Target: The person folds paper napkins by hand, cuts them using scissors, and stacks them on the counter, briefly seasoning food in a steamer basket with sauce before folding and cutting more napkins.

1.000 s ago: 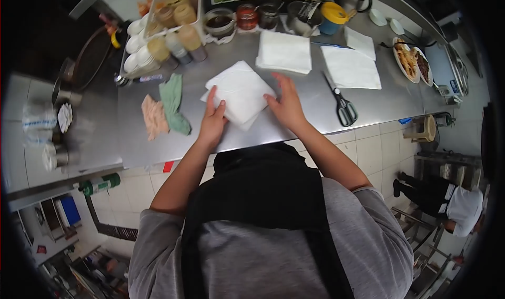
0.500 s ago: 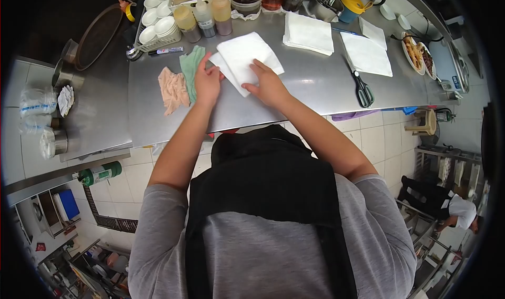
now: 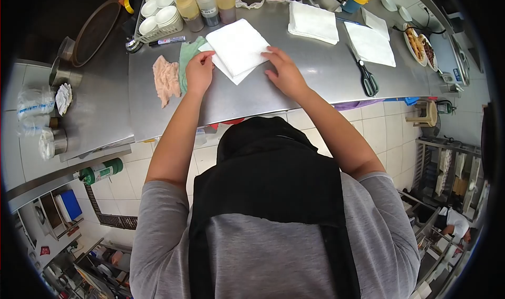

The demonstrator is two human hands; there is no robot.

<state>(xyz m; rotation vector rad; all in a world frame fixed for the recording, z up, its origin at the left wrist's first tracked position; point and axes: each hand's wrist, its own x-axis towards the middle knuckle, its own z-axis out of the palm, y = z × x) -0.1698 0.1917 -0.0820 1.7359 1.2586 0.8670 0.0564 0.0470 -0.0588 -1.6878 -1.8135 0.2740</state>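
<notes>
Two overlapping white paper towels lie at an angle on the steel counter in front of me: a top paper towel [image 3: 236, 45] and a lower paper towel [image 3: 239, 79] showing beneath its near edge. At their left side, my left hand [image 3: 200, 74] is closed, thumb and fingers pinched on the lower towel's left corner. My right hand [image 3: 288, 74] is open, its fingertips against the top towel's right corner. A green cloth [image 3: 188, 59] lies just left of the towels, partly behind my left hand, and a crumpled peach cloth [image 3: 166, 80] lies beside it.
Scissors [image 3: 368, 80] lie on the right near flat white towels [image 3: 371, 44]. Another towel stack [image 3: 313, 24] is farther back. Squeeze bottles [image 3: 209, 9], white bowls [image 3: 167, 17] and a marker [image 3: 167, 41] line the back left. Plates of food [image 3: 416, 45] stand far right. Another person [image 3: 456, 223] is behind.
My left hand has closed into a pinch at the towels' left side. My right hand has slid from the top towel's surface to its right corner. The towels sit straighter over each other.
</notes>
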